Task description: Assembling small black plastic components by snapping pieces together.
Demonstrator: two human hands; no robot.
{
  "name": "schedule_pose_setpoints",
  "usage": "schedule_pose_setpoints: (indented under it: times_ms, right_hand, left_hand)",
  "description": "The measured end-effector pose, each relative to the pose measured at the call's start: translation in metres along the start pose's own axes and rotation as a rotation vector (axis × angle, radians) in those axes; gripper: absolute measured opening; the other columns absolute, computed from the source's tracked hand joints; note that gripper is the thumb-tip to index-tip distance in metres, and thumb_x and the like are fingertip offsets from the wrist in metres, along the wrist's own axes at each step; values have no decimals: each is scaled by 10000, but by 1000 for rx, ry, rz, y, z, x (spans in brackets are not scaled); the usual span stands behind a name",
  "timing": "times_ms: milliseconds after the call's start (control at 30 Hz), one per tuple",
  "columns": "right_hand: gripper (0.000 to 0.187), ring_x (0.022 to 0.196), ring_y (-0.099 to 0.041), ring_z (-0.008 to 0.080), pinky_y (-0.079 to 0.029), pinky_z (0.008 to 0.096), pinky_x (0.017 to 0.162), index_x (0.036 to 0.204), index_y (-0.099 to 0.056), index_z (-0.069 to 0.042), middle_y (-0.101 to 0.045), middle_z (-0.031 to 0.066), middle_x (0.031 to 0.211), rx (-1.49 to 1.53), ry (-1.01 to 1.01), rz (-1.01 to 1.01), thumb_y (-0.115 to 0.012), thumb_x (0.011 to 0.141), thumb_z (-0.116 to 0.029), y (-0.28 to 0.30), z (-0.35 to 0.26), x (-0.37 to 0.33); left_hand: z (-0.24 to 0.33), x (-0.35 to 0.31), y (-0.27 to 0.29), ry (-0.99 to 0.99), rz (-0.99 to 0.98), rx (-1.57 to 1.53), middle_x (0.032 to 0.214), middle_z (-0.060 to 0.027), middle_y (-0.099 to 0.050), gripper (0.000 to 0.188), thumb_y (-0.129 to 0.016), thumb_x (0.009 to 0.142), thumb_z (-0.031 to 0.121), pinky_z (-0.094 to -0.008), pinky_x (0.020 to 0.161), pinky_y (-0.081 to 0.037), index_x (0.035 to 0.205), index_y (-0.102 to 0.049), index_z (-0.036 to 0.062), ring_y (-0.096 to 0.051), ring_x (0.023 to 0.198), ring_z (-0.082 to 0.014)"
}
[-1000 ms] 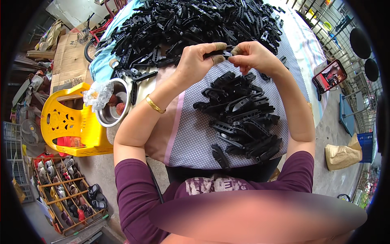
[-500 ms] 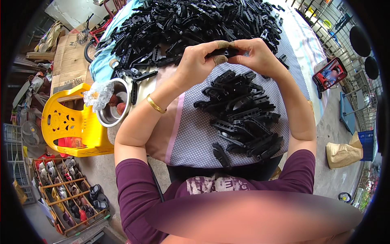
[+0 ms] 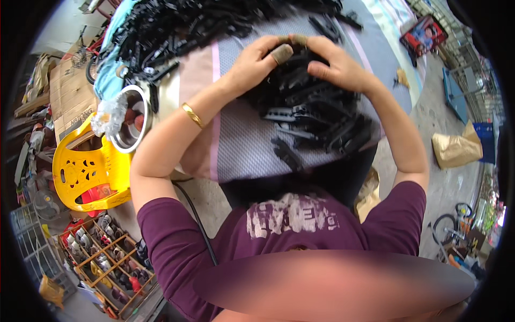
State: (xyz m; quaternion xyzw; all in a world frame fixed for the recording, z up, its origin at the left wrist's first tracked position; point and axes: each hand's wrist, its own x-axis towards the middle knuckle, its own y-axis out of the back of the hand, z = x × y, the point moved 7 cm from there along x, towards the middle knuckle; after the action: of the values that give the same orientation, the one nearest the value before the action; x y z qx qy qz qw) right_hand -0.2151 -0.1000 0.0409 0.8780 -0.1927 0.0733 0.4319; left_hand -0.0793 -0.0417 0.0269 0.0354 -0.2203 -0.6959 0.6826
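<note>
Dark plastic clip-like pieces lie in a small near heap [image 3: 322, 115] on the dotted cloth, blurred by movement. At the heap's far edge, my left hand [image 3: 253, 65] curves over it from the left, with wraps on thumb and finger. From the right, my right hand [image 3: 340, 65] arches over the same heap, its thumb spread from the forefinger. The forefingers meet at the far side, a wrap showing there too. Both hands look open around the pieces; the other fingers are hidden. One loose black piece [image 3: 287, 154] lies at the near end of the heap.
A large black heap [image 3: 182, 29] covers the table's far left. Several pieces [image 3: 327, 27] lie beyond my right hand. A metal bowl [image 3: 144, 99] with reddish round things stands by a yellow chair [image 3: 80, 177]. At the far right is a phone-like screen [image 3: 424, 36].
The view has shifted. My hands have come down from a black piece held between them to the near heap's far edge, and my right thumb has spread away.
</note>
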Motion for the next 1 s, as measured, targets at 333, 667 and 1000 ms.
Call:
schedule_pose_setpoints:
  times_ms: [333,667,1000]
  right_hand:
    - [550,1090,-541,249,-399,333,952,1209,-537,-17,-583,144,1158,179,1,44,-607,841,-419,-4,-26,-38]
    - [840,996,-569,218,-418,324,894,1168,-544,57,-590,133,1045,503,-191,143,-581,725,-655,4,-62,-110]
    - [588,683,-625,211,-345,470,954,865,-627,8,-630,63,688,812,-90,153,-644,733,-564,-15,-78,-147]
  left_hand:
    - [26,-50,-38,37,202,44,963,-143,-610,340,-593,857,272,-329,792,-459,1072,-592,9,-592,893,-274]
    - [87,-94,-102,-176,-9,34,1143,-202,-445,442,-588,823,183,-401,939,-362,1206,-469,-3,-433,1061,-351]
    - [119,-124,-121,-526,-416,-100,1081,-162,-519,326,-644,789,169,-415,896,-421,1054,-568,-4,-508,1033,-334]
